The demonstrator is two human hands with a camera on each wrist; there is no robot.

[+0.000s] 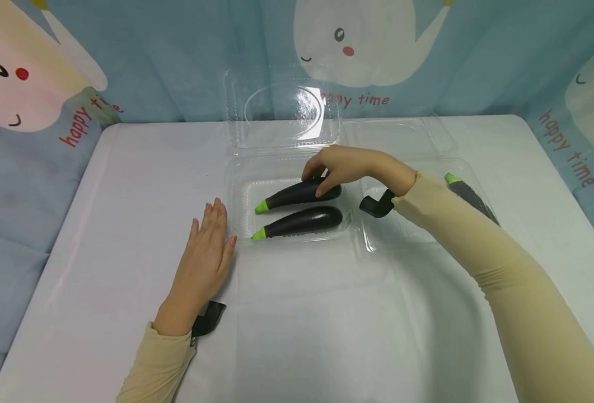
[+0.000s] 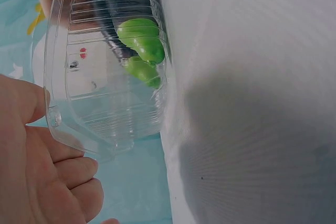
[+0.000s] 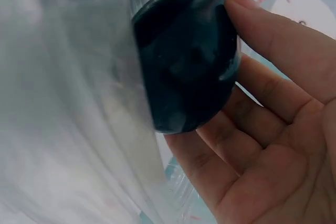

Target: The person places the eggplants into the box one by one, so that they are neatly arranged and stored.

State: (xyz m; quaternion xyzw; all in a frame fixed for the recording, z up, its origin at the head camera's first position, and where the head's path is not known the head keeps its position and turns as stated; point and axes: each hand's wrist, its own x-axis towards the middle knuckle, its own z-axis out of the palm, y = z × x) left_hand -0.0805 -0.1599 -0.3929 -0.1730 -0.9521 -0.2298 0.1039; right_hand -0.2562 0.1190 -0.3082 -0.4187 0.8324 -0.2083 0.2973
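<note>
Two dark eggplants with green stem ends lie in the left clear plastic container (image 1: 243, 224). My right hand (image 1: 341, 165) grips the rear eggplant (image 1: 297, 193) near its thick end, thumb on the near side and fingers on the far side. Just in front of it lies the second eggplant (image 1: 307, 221). In the right wrist view, the round end of the gripped eggplant (image 3: 194, 72) sits between thumb and fingers. My left hand (image 1: 202, 257) lies with fingers straight along the container's left side; in the left wrist view its thumb touches the rim (image 2: 48, 103).
The container's hinged lid (image 1: 281, 112) stands raised at the back. To the right is a second clear container (image 1: 372, 243) with its own open lid (image 1: 397, 137), partly under my right forearm. Another eggplant (image 1: 470, 196) lies there. A printed blue curtain (image 1: 176, 61) borders the white table (image 1: 302, 336).
</note>
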